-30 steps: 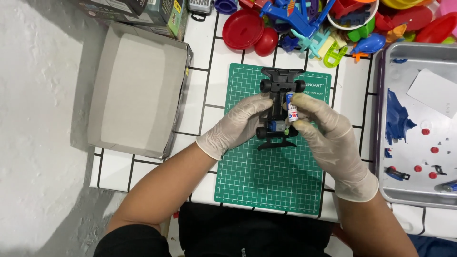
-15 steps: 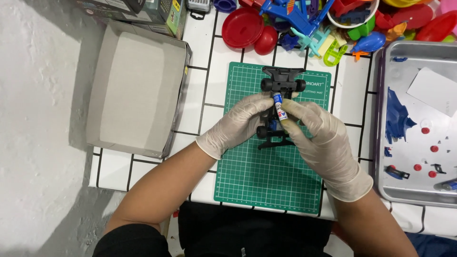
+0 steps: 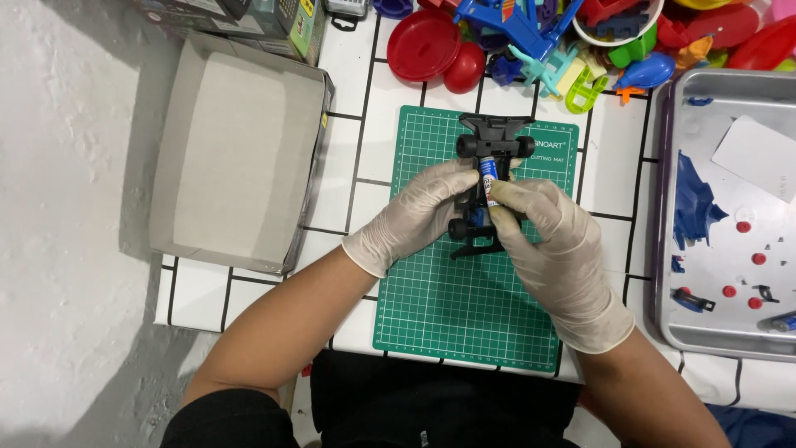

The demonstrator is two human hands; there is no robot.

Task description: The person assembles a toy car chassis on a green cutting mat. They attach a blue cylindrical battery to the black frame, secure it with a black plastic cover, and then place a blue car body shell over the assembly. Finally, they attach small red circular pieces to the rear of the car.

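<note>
While both gloved hands meet over the green gridded cutting mat [image 3: 464,307], the head view shows a black plastic toy car chassis with black wheels [image 3: 495,146] lying on the mat's upper half. The left hand [image 3: 419,216], in a pale latex glove, has its fingers curled around the chassis from its side. The right hand [image 3: 551,253], gloved alike, pinches a small blue-and-white battery [image 3: 488,176] between thumb and forefinger, pressed against the chassis middle. An open grey cardboard box [image 3: 236,153] sits left of the mat; a metal tray [image 3: 730,207] holding small red and blue parts sits right. Colourful plastic toys [image 3: 531,37] crowd the white tiled table's [image 3: 377,108] far edge.
</note>
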